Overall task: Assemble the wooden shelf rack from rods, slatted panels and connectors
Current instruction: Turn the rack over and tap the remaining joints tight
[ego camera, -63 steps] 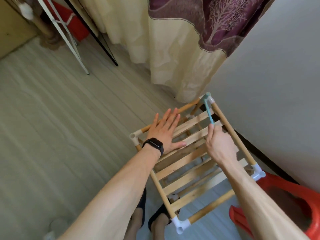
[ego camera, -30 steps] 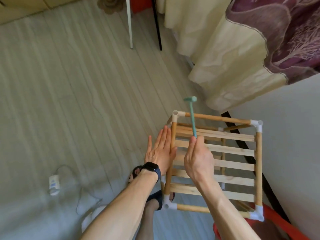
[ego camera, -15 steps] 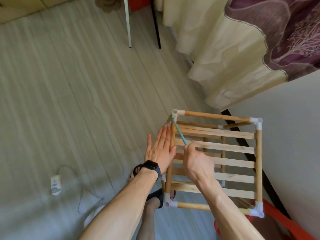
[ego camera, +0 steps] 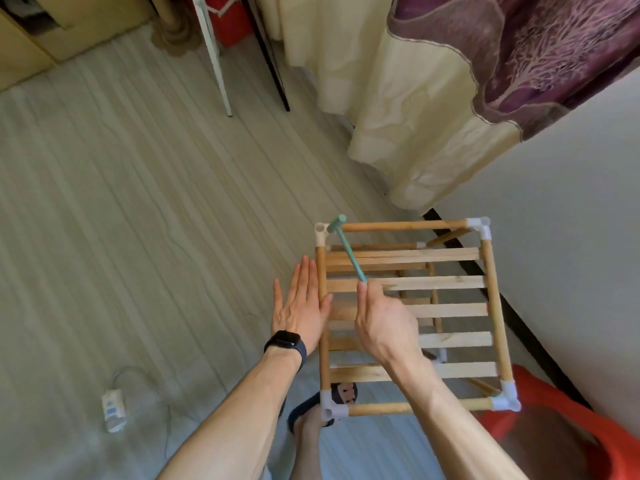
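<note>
Wooden rack (ego camera: pixel 401 226), L hand (ego camera: pixel 299 313) flat against rod (ego camera: pixel 322 271), R hand (ego camera: pixel 382 323) gripping teal hammer (ego camera: pixel 349 252)

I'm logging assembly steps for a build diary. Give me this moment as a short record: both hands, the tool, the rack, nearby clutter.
left hand: flat, fingers straight, against the left rod
right hand: grips the teal hammer by its handle
hammer head: at the far left corner connector; contact unclear
rack: top frame's four corners joined, slatted panel in place
nearby: red stool, power strip on the floor
</note>
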The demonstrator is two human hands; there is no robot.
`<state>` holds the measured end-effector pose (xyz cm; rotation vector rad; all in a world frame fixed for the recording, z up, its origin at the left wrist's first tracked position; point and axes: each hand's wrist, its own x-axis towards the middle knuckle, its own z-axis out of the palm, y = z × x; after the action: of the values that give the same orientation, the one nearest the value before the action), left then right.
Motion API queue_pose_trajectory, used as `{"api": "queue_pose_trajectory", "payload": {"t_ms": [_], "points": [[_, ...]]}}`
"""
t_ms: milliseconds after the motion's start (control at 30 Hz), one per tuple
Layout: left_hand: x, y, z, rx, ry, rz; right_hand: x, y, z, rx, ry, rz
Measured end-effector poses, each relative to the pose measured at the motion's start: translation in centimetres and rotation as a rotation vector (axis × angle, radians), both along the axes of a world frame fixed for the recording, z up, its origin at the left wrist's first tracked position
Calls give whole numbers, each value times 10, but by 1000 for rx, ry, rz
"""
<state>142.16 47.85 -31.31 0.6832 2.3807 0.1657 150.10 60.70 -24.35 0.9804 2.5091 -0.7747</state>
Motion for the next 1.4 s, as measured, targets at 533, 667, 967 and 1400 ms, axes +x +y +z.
{"api": "queue_pose_trajectory", "payload": {"t_ms": [533,667,967,1400], "points": [[121,139,35,119,210,-1044,292,25,33,126,246,-1415],[186,168,33,89,175,-1303,364,33,9,39,98,-1708],[235,216,16,-67,193,-1257,480,73,-21,84,-77,-1793],[276,251,3,-21,196,-989,550,99,-69,19,-341,-1521]]}}
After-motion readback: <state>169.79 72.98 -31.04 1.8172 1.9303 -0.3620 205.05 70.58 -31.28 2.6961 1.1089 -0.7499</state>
